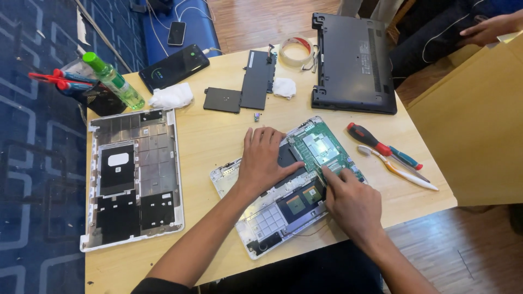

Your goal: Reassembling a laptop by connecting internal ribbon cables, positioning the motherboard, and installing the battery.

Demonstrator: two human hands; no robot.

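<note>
A pale wooden table point(163, 261) fills the middle of the view, lit evenly from above. To its left lies a dark blue carpet point(38, 163) with a grey pattern of angular lines — and beyond the table's far edge and at the lower right, reddish-brown wooden floorboards point(256, 22) show. A second light wooden surface point(479, 125) stands just beside the table on the right.

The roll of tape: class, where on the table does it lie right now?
In the head view, the roll of tape lies at the table's far edge, between the black battery pack and the upturned black laptop.
</note>
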